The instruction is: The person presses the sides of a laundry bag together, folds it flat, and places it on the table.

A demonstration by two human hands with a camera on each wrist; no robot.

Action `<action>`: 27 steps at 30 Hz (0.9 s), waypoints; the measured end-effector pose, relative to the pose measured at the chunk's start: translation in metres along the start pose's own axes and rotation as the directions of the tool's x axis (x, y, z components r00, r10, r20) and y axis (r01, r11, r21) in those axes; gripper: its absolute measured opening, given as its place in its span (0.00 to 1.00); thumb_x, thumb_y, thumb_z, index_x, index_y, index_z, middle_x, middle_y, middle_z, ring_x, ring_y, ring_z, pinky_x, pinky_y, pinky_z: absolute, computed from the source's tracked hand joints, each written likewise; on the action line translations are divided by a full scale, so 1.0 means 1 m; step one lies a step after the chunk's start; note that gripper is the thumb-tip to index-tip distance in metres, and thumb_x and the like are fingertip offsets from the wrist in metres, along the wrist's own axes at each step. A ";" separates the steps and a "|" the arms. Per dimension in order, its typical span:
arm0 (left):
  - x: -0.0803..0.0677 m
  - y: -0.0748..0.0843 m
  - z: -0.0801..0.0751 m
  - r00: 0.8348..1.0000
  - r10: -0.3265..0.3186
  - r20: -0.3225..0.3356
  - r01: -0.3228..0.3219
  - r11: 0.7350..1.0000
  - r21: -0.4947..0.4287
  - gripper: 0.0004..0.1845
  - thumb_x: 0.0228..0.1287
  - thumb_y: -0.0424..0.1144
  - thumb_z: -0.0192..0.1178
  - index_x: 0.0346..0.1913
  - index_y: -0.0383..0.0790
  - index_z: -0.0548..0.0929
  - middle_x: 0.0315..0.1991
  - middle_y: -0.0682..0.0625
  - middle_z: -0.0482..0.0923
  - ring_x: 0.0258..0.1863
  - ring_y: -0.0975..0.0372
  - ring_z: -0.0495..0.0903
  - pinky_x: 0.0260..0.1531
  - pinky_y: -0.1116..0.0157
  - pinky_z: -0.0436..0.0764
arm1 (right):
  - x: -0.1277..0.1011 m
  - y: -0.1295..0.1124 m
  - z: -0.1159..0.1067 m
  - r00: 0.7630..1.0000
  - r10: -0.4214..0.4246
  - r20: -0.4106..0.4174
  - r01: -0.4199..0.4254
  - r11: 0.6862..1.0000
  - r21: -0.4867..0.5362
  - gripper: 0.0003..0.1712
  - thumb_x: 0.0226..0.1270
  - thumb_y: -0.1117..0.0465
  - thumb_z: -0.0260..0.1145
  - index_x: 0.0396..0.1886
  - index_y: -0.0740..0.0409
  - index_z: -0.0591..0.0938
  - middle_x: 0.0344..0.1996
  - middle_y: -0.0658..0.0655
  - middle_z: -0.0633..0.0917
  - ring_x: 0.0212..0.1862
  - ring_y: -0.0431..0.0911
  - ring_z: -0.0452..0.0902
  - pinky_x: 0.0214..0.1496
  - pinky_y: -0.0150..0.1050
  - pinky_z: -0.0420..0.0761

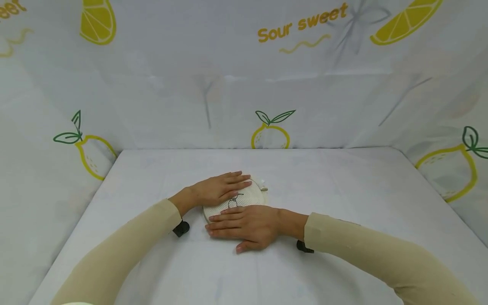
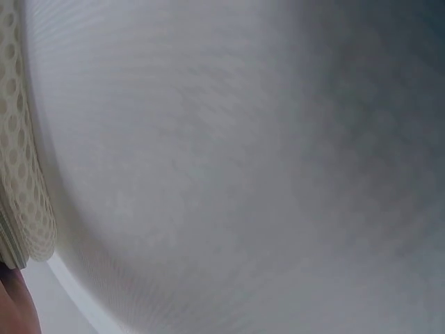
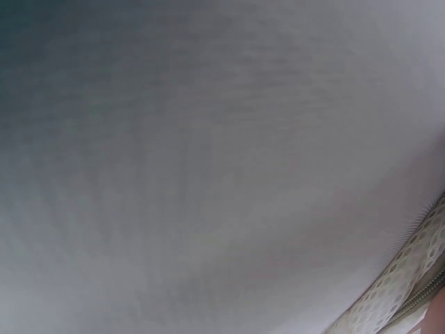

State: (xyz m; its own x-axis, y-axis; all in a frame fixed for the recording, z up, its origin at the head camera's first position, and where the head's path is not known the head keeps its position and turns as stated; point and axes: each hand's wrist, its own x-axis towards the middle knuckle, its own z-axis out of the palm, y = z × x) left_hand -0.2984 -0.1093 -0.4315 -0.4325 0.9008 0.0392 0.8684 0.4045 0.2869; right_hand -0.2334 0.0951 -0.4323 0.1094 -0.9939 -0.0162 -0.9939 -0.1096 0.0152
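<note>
A round, cream mesh laundry bag [image 1: 249, 198] with a dark line drawing on top lies on the white table. My left hand [image 1: 218, 189] rests palm down across its far left part, fingers extended to the right. Across the near edge lies my right hand [image 1: 251, 224], also palm down, its fingers pointing left and its thumb spread toward me. A small zipper pull [image 1: 264, 189] sticks out at the bag's right side. The left wrist view catches the bag's honeycomb mesh side [image 2: 15, 146]; in the right wrist view, a zipper [image 3: 419, 296] runs along its edge.
White cloth covers the table [image 1: 343, 186]. Behind it hangs a white curtain [image 1: 164, 110] printed with lemons, with more of it along both sides. Dark wrist-camera parts [image 1: 181, 229] show beneath the sleeves.
</note>
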 end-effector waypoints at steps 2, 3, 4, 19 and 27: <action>-0.002 -0.001 0.001 1.000 0.000 0.002 0.000 1.000 0.006 0.27 0.78 0.46 0.35 0.75 0.45 0.55 0.75 0.49 0.50 0.73 0.52 0.47 0.69 0.56 0.48 | 0.002 0.001 0.001 1.000 -0.005 -0.001 0.005 1.000 0.000 0.38 0.76 0.44 0.44 0.77 0.56 0.48 0.76 0.53 0.46 0.75 0.47 0.37 0.73 0.42 0.43; -0.003 -0.002 0.001 1.000 -0.002 0.003 0.002 1.000 0.006 0.26 0.78 0.46 0.35 0.75 0.45 0.55 0.75 0.49 0.50 0.73 0.52 0.47 0.69 0.56 0.48 | 0.003 0.001 0.001 1.000 -0.009 -0.001 0.009 1.000 -0.001 0.38 0.76 0.44 0.44 0.77 0.56 0.48 0.76 0.53 0.46 0.75 0.47 0.36 0.73 0.43 0.43; -0.004 -0.002 0.001 1.000 -0.007 0.004 0.007 1.000 0.007 0.26 0.78 0.46 0.35 0.75 0.45 0.55 0.75 0.49 0.49 0.73 0.52 0.47 0.70 0.56 0.48 | 0.004 0.002 0.001 1.000 -0.012 -0.001 0.012 1.000 -0.002 0.38 0.76 0.44 0.44 0.77 0.56 0.48 0.76 0.53 0.45 0.75 0.47 0.36 0.73 0.43 0.43; -0.009 -0.008 0.012 0.998 -0.020 -0.053 0.025 0.994 0.104 0.26 0.78 0.47 0.35 0.75 0.47 0.56 0.75 0.51 0.51 0.73 0.53 0.48 0.70 0.55 0.48 | 0.009 0.004 0.015 1.000 -0.003 0.008 0.004 0.996 -0.092 0.36 0.76 0.44 0.43 0.77 0.53 0.49 0.76 0.52 0.45 0.75 0.47 0.35 0.73 0.43 0.42; -0.003 -0.007 0.014 0.995 -0.017 -0.094 0.034 0.982 0.186 0.26 0.78 0.47 0.38 0.74 0.45 0.58 0.74 0.49 0.54 0.73 0.52 0.49 0.69 0.51 0.49 | 0.003 0.003 0.020 0.999 0.042 0.012 -0.040 0.992 -0.121 0.37 0.76 0.43 0.42 0.77 0.53 0.48 0.76 0.52 0.44 0.75 0.47 0.34 0.73 0.42 0.41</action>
State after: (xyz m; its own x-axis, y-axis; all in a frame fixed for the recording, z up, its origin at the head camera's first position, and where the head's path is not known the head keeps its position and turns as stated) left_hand -0.2998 -0.1125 -0.4474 -0.4680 0.8750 0.1238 0.8830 0.4575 0.1051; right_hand -0.2366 0.0918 -0.4523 0.0675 -0.9973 -0.0278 -0.9881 -0.0707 0.1367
